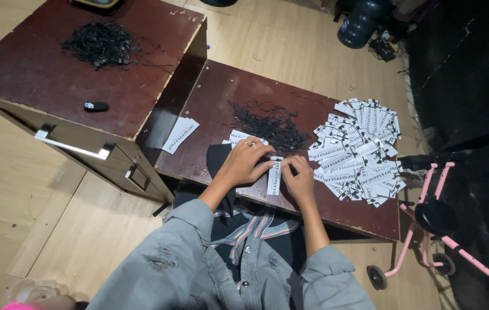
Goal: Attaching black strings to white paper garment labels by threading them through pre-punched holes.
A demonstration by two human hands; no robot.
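- Both hands meet at frame centre on one white tag (274, 175): left hand (244, 165) and right hand (298, 179) each keep a pinching grip on it.
- A judgement: holding the tag flat and steady near its top end would ease threading; pinch lightly.
- Cords (270, 125) lie just above; the tag pile (356, 150) lies right.
- The table (210, 103) edge runs under the wrists; free room lies left, beside the drawer unit (55, 74).
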